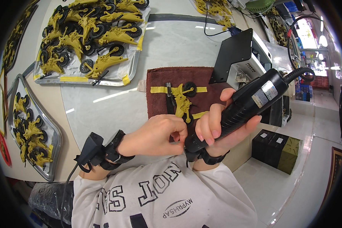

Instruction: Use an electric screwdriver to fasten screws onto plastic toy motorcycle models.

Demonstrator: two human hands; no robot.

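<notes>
My right hand (216, 131) is wrapped round a black electric screwdriver (249, 100), tilted so that its cable end points up and right and its nose down toward my left hand. Close to that nose, my left hand (159, 131) is closed with its fingertips pinched together; whatever sits between them is hidden or too small to make out. Just beyond both hands, a yellow toy motorcycle (182, 102) with black wheels lies on a dark brown cloth (157, 78). Strips of yellow tape (158, 89) run across the cloth, and a dark slim part (170, 98) lies along the motorcycle's left side.
A metal tray (131, 74) heaped with yellow motorcycles stands at the far left. Another tray (57, 152) of them lies nearer, at the left edge. A black-and-white control box (233, 53) stands right of the cloth. A dark box (271, 150) sits lower right.
</notes>
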